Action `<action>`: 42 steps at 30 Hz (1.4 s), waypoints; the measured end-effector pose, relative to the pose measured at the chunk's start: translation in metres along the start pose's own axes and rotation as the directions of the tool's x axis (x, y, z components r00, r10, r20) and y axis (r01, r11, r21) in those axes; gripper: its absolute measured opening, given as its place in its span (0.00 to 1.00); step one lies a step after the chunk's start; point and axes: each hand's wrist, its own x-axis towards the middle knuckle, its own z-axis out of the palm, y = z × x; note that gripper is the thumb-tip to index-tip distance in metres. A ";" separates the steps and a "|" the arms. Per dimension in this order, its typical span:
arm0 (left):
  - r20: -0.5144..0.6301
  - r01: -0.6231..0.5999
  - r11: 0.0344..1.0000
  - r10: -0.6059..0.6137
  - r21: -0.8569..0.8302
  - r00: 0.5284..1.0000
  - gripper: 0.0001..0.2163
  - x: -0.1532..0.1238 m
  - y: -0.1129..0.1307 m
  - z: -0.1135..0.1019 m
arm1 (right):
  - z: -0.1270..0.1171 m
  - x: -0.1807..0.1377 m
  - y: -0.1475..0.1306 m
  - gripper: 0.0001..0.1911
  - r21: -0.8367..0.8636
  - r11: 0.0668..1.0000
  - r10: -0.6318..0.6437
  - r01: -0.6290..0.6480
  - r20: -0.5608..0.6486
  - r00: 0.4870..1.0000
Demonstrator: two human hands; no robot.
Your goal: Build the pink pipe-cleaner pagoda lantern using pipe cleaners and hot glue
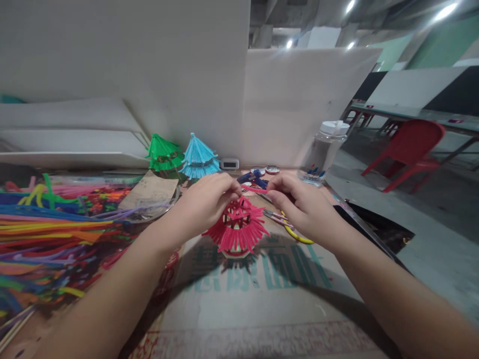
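Note:
A short pink pipe cleaner stretches between my two hands. My left hand pinches its left end, and my right hand has its other end between thumb and forefinger. Just below them stands a small tiered pink pipe-cleaner tree, with fringed layers around a frame and a pale base. My left hand partly covers its top. To the right of the tree, pliers with yellow handles lie on the table, partly behind my right hand.
A green cone tree and a light blue one stand at the back. Colourful pipe cleaners fill the left side. A clear bottle stands back right, near a blue glue gun. A red chair is beyond.

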 end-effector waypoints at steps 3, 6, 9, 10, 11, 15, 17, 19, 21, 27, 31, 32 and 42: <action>-0.042 0.044 0.994 -0.048 -0.105 0.998 0.09 -0.002 0.003 -0.008 | 0.000 0.001 0.001 0.06 0.013 1.000 0.024 -0.024 -0.011 1.000; -0.077 0.037 0.985 -0.050 -0.168 0.996 0.12 -0.006 0.009 -0.022 | -0.002 0.002 0.000 0.06 -0.011 0.999 0.034 -0.034 -0.013 0.999; -0.019 0.035 0.968 -0.041 -0.250 0.999 0.14 -0.010 0.015 -0.038 | -0.004 0.001 -0.001 0.07 -0.045 0.998 0.033 -0.034 -0.021 0.999; 0.013 0.033 0.959 -0.031 -0.280 0.999 0.13 -0.011 0.016 -0.041 | -0.004 0.001 -0.001 0.07 -0.043 0.999 0.033 -0.034 -0.020 0.999; 0.038 0.032 0.953 -0.022 -0.301 0.999 0.11 -0.012 0.016 -0.044 | -0.004 0.001 -0.001 0.07 -0.032 0.999 0.032 -0.033 -0.017 0.999; 0.033 0.012 0.989 -0.007 -0.148 0.999 0.07 -0.011 0.009 -0.042 | 0.004 0.001 0.002 0.07 0.033 0.998 0.049 -0.049 0.008 0.999; 0.052 0.028 0.999 -0.026 -0.032 0.998 0.09 -0.009 0.006 -0.037 | 0.010 0.002 0.005 0.10 0.059 0.994 0.084 -0.087 0.051 0.995; 0.088 0.068 0.997 -0.070 0.019 0.994 0.11 -0.008 0.004 -0.031 | 0.016 0.002 0.008 0.13 0.102 0.986 0.123 -0.135 0.114 0.986; 0.114 0.101 0.995 -0.103 0.026 0.988 0.14 -0.008 0.006 -0.027 | 0.022 0.003 0.010 0.14 0.154 0.971 0.155 -0.183 0.178 0.972; 0.199 0.126 0.992 -0.123 -0.005 0.972 0.16 -0.007 0.016 -0.022 | 0.032 0.006 0.011 0.12 0.244 0.945 0.137 -0.217 0.306 0.942; 0.255 0.164 0.983 -0.137 -0.087 0.957 0.15 -0.005 0.016 -0.019 | 0.026 0.004 0.004 0.12 0.241 0.946 0.118 -0.216 0.366 0.923; 0.258 0.170 0.981 -0.142 -0.090 0.956 0.15 -0.005 0.016 -0.018 | 0.022 0.003 0.002 0.11 0.220 0.950 0.123 -0.221 0.386 0.914; 0.048 0.258 0.961 -0.254 -0.097 0.966 0.18 -0.005 0.019 -0.026 | -0.022 -0.002 -0.002 0.18 -0.043 0.999 0.021 -0.005 0.386 0.922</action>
